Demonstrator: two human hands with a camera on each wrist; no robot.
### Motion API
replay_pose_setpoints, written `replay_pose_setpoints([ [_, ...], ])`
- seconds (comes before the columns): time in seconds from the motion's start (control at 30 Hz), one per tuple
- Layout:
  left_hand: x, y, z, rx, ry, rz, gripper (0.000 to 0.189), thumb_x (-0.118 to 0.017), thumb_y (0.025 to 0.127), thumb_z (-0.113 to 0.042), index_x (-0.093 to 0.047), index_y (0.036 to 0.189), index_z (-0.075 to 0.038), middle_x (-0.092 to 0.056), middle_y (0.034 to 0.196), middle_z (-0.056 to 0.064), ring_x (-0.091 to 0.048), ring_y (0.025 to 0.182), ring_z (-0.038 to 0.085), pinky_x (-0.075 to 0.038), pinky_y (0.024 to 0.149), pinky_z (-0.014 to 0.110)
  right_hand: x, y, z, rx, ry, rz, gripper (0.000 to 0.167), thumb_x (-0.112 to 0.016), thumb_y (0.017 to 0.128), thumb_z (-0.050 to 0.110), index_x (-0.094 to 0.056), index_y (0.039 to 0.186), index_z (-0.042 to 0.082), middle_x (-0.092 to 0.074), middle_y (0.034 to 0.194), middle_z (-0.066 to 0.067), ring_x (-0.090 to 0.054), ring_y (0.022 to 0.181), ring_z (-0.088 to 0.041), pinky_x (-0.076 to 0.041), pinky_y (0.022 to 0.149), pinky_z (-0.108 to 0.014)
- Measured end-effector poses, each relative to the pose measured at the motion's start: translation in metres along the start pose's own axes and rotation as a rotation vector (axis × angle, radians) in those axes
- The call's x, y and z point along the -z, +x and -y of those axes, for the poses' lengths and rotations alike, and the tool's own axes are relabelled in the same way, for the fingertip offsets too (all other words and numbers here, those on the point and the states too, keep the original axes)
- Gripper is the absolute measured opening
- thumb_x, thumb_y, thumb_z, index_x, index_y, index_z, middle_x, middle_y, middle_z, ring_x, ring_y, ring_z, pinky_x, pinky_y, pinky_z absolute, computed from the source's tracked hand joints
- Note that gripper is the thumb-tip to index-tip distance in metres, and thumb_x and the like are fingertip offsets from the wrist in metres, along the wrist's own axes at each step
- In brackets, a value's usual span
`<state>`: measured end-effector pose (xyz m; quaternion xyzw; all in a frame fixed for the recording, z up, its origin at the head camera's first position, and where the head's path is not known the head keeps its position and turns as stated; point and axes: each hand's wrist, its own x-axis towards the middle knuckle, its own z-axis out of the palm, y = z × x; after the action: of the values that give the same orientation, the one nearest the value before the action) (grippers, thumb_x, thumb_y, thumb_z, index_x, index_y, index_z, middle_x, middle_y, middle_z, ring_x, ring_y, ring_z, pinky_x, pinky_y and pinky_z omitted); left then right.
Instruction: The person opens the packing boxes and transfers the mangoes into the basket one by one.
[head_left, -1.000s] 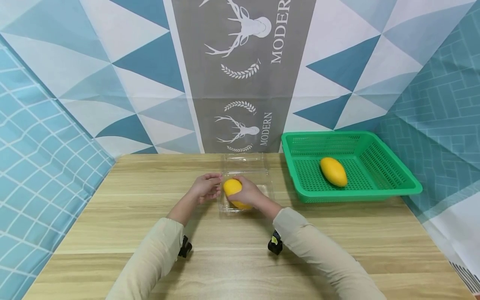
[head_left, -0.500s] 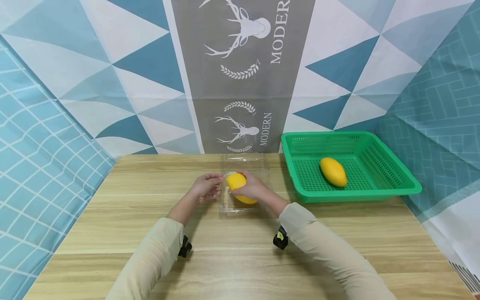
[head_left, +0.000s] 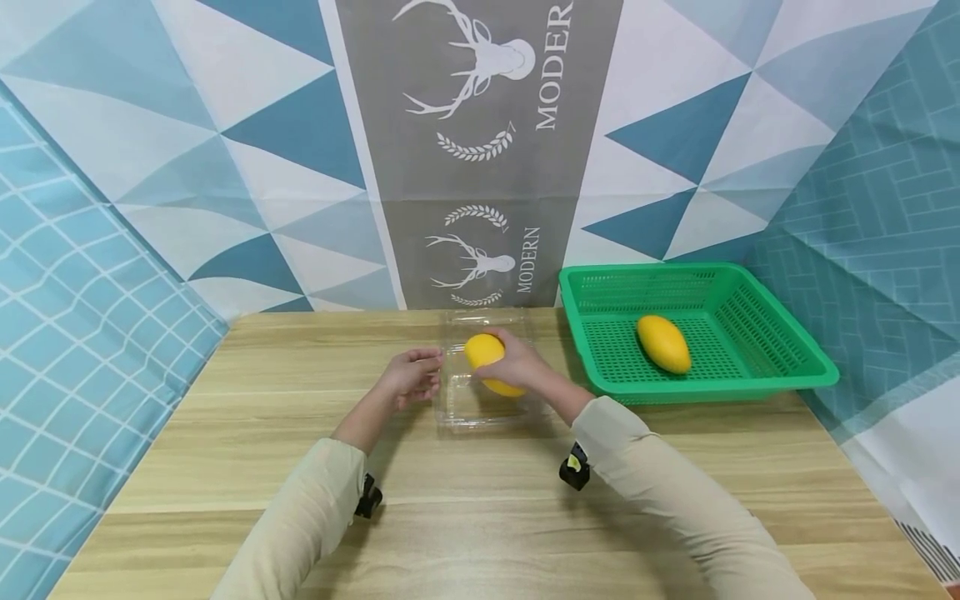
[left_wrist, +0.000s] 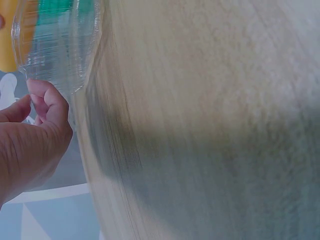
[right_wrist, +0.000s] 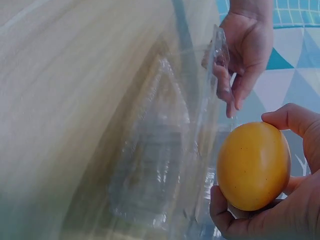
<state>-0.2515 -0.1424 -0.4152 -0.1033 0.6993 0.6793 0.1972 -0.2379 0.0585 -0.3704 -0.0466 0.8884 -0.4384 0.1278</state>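
A yellow mango (head_left: 486, 352) is gripped in my right hand (head_left: 517, 360), fingers and thumb wrapped round its sides. In the right wrist view the mango (right_wrist: 253, 165) is above the rim of a clear plastic clamshell box (right_wrist: 150, 165). That box (head_left: 468, 408) stands on the table with its lid folded back toward the wall. At its left side my left hand (head_left: 412, 377) pinches the rim between thumb and forefinger, as the left wrist view shows with the hand (left_wrist: 42, 117) at the box's edge (left_wrist: 55, 65). Part of the box is hidden behind the right hand.
To the right a green plastic basket (head_left: 708, 387) stands at the back of the wooden table (head_left: 465, 517), with a second mango (head_left: 663, 343) lying in it. A patterned cloth wall (head_left: 480, 175) rises straight behind the table, with blue tile-print sheets at both sides.
My right hand has lifted the mango up and to the right, from low inside the box to above it. The left hand has stayed at the box's left rim.
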Motion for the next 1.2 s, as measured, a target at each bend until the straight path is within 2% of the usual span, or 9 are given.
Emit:
replay_pose_setpoints([
  [0.2, 0.000, 0.001, 0.001, -0.004, -0.006, 0.008, 0.042, -0.053, 0.096, -0.018, -0.043, 0.134, -0.004, -0.052, 0.091, 0.003, -0.054, 0.062, 0.007, -0.048, 0.054, 0.016, 0.012, -0.002, 0.003, 0.017, -0.046, -0.006, 0.076, -0.074, 0.075, 0.019, -0.037, 0.142, 0.016, -0.051, 0.129, -0.013, -0.053, 0.108, -0.029, -0.048, 0.090, -0.044],
  [0.4, 0.002, 0.001, 0.002, -0.013, 0.001, 0.010, 0.042, -0.053, 0.096, -0.019, -0.043, 0.134, -0.003, -0.053, 0.089, 0.003, -0.055, 0.064, 0.007, -0.048, 0.055, 0.016, 0.021, -0.005, 0.004, 0.038, -0.032, -0.008, 0.076, -0.073, 0.076, 0.017, -0.036, 0.142, 0.012, -0.050, 0.130, -0.013, -0.052, 0.108, -0.029, -0.047, 0.091, -0.043],
  [0.67, 0.003, 0.000, 0.002, -0.018, 0.009, 0.018, 0.045, -0.053, 0.096, -0.021, -0.042, 0.135, -0.004, -0.052, 0.102, 0.006, -0.055, 0.068, 0.008, -0.048, 0.057, 0.016, 0.036, -0.006, 0.005, 0.022, -0.055, -0.023, 0.076, -0.072, 0.076, 0.019, -0.034, 0.142, 0.016, -0.048, 0.131, -0.012, -0.051, 0.109, -0.029, -0.048, 0.091, -0.044],
  [0.97, 0.002, 0.000, 0.002, -0.018, 0.007, 0.020, 0.045, -0.054, 0.096, -0.020, -0.042, 0.135, -0.003, -0.051, 0.098, 0.005, -0.054, 0.066, 0.008, -0.048, 0.055, 0.016, 0.052, -0.010, 0.004, 0.020, -0.080, -0.041, 0.075, -0.071, 0.079, 0.023, -0.033, 0.143, 0.019, -0.049, 0.130, -0.012, -0.052, 0.107, -0.029, -0.049, 0.086, -0.042],
  [1.2, 0.002, 0.002, 0.003, -0.013, 0.011, 0.009, 0.044, -0.053, 0.096, -0.020, -0.042, 0.135, -0.004, -0.051, 0.101, 0.006, -0.055, 0.065, 0.007, -0.048, 0.055, 0.016, 0.063, -0.010, 0.005, 0.036, -0.064, -0.053, 0.074, -0.070, 0.080, 0.022, -0.032, 0.144, 0.016, -0.045, 0.134, -0.013, -0.050, 0.111, -0.031, -0.048, 0.090, -0.045],
])
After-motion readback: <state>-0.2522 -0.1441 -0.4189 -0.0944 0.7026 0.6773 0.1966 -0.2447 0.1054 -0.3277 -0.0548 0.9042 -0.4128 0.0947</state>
